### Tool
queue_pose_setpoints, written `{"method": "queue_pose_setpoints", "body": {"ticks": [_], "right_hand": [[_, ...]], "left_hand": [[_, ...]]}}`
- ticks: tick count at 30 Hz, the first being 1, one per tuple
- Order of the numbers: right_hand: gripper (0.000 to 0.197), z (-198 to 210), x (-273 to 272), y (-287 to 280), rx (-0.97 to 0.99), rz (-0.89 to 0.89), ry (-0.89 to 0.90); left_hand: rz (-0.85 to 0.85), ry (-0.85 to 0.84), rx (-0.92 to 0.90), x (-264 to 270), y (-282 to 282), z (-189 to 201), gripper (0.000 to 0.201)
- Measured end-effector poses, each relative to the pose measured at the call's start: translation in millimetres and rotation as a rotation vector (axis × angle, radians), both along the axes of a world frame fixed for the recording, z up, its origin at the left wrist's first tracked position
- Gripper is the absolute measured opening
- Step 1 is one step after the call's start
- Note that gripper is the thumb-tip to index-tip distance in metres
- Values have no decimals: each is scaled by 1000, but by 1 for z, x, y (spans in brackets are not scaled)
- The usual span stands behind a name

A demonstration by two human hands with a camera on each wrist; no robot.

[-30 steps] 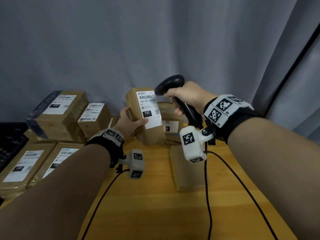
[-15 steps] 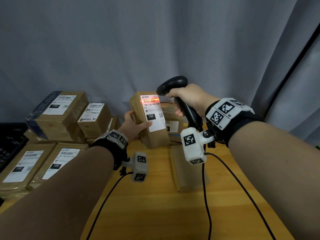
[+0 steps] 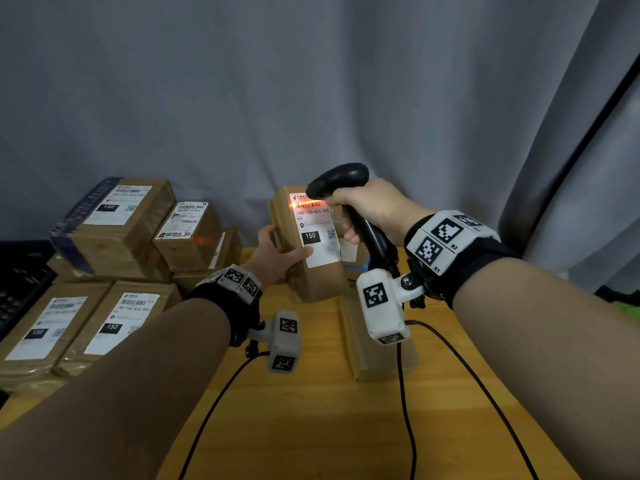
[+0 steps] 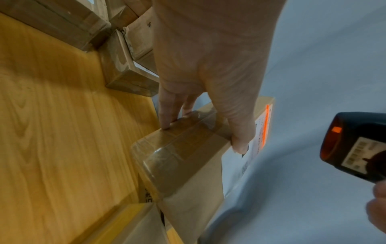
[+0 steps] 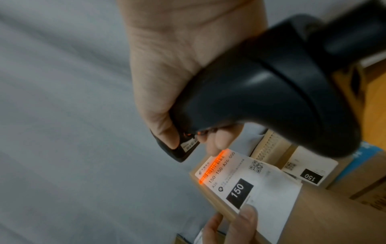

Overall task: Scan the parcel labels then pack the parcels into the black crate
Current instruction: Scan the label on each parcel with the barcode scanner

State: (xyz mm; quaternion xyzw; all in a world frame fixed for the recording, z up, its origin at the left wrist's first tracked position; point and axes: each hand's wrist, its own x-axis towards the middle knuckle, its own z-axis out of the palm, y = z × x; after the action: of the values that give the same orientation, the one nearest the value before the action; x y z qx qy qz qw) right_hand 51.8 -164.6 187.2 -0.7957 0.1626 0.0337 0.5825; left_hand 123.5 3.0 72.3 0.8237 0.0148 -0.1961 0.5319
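- Left hand (image 3: 277, 258): fingers gripping cardboard parcel (image 3: 311, 268), holding it upright above the bench (image 3: 311, 410).
- Right hand (image 3: 367, 209): fingers clenching barcode scanner (image 3: 341, 180), beam lighting label (image 3: 313, 226).
- Risk: parcel tilting, beam missing the barcode.
- Black crate: not showing.

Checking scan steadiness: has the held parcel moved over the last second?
Yes, slightly: the held parcel has shifted right and a little down, away from the stacked parcels and towards the scanner.
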Motion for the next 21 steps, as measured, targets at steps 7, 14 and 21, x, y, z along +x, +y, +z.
{"method": "queue_pose_setpoints", "body": {"ticks": [7, 14, 21], "right_hand": [[25, -21, -5, -7, -1, -40, 51], [19, -28, -3, -11, 157, -119, -98], [9, -85, -13, 11, 256, -114, 36]], "left_hand": [[8, 4, -34, -9, 3, -7, 96], [24, 40, 20, -15, 16, -8, 98], [115, 187, 47, -39, 65, -30, 88]]}}
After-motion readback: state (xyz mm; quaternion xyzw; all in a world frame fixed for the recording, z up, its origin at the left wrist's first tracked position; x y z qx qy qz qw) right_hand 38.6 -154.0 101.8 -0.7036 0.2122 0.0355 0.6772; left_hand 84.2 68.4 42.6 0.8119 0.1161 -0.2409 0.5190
